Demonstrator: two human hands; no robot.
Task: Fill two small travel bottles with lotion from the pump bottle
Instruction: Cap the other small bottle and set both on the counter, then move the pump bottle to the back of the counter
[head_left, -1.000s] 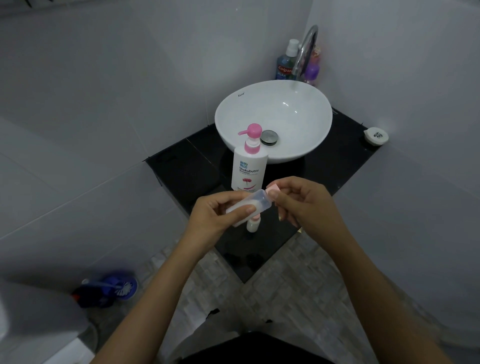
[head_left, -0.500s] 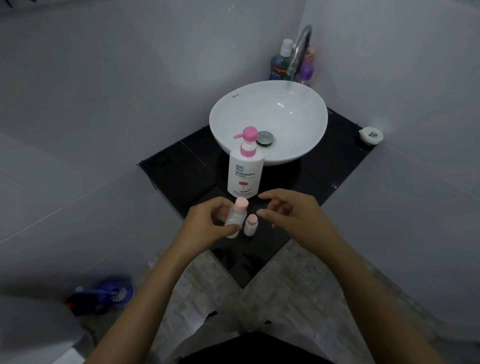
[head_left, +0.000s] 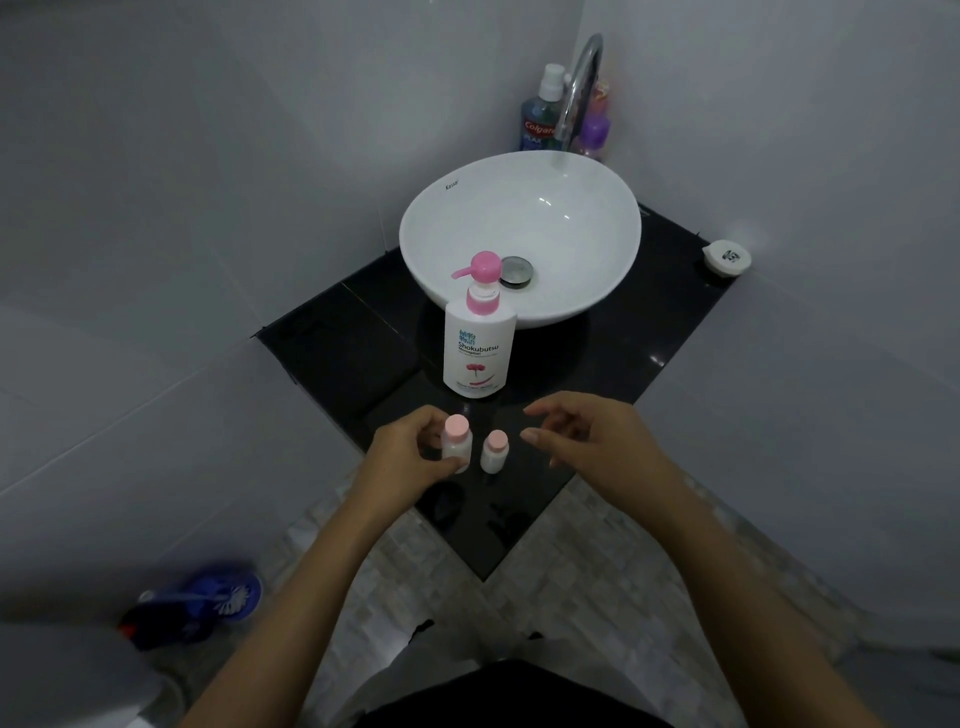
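Standing capped at centre frame, 2 bottles sit side by side: the left hand (head_left: 410, 457) grips the taller bottle (head_left: 457, 441), probably steadying it on the counter (head_left: 332, 343). Beside the shorter bottle (head_left: 493, 451), the right hand (head_left: 587, 441) hovers loose, empty. Just above them stands the pump bottle (head_left: 479, 343).

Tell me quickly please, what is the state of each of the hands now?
Left hand: closed around the larger travel bottle, which stands upright on the counter.
Right hand: open, holding nothing, beside the smaller travel bottle.
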